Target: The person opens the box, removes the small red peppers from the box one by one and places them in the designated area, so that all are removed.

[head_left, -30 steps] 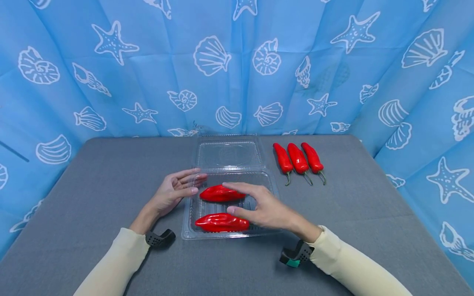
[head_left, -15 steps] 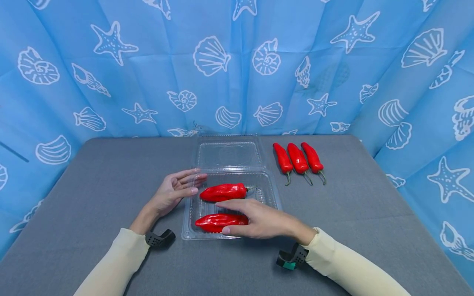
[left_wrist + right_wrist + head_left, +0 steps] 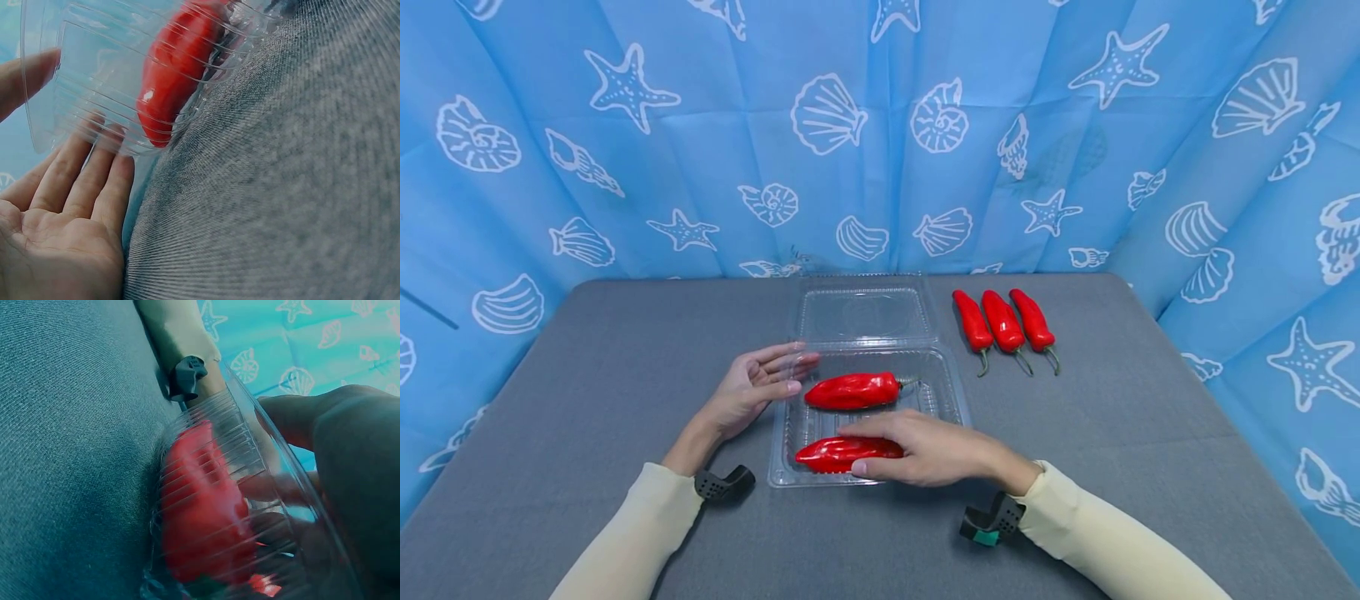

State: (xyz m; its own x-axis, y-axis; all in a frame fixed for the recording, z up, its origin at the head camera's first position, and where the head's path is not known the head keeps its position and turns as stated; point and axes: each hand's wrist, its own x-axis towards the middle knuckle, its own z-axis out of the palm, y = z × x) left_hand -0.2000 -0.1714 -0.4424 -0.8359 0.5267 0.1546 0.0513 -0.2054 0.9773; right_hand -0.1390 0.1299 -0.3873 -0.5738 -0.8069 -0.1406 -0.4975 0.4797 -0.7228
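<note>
The left hand lay at the left side of the clear container on the desk, its fingers straight and loose, clasping nothing. The right hand straddled the near pepper inside the container, fingers beyond it, thumb by the near rim — I cannot tell whether they gripped. The far pepper lay just beyond, also inside; three peppers lined up at right, outside the container.

Bright, even head view, glare on glossy peppers, wrist views softer (right one dim, teal-tinted)
</note>
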